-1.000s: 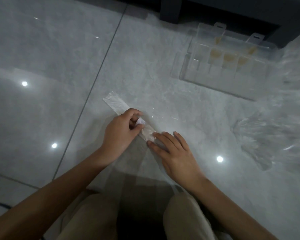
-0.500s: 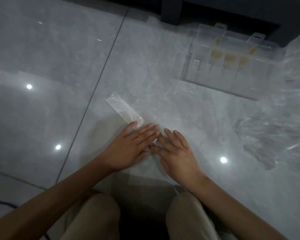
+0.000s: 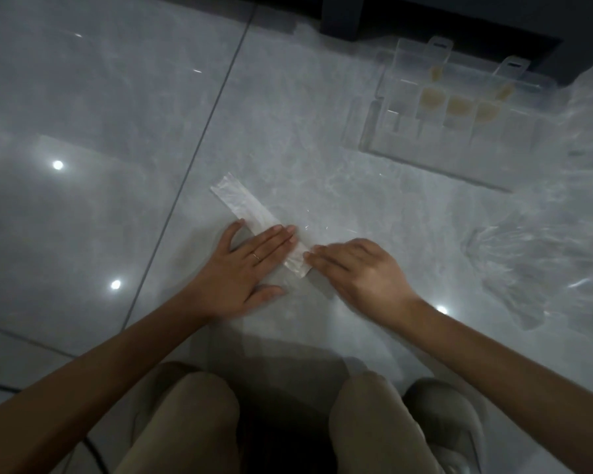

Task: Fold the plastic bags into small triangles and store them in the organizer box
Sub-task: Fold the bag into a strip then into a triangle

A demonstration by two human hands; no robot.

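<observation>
Glossy tile floor (image 3: 117,97); left hand (image 3: 240,271) flat, fingers (image 3: 274,239) straight, pressing bag strip (image 3: 243,203); right hand (image 3: 363,271) curled, seemingly pinching strip's near end.

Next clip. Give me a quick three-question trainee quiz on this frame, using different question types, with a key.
1. True or false: the left hand lies flat on the folded bag strip.
2. Where does the organizer box sit? A) on the person's lap B) on the floor, beyond the strip to the right C) under the left hand
3. Fill in: the ____ hand's fingertips meet the strip's near end.
Key: 1 true; 2 B; 3 right hand.
</observation>
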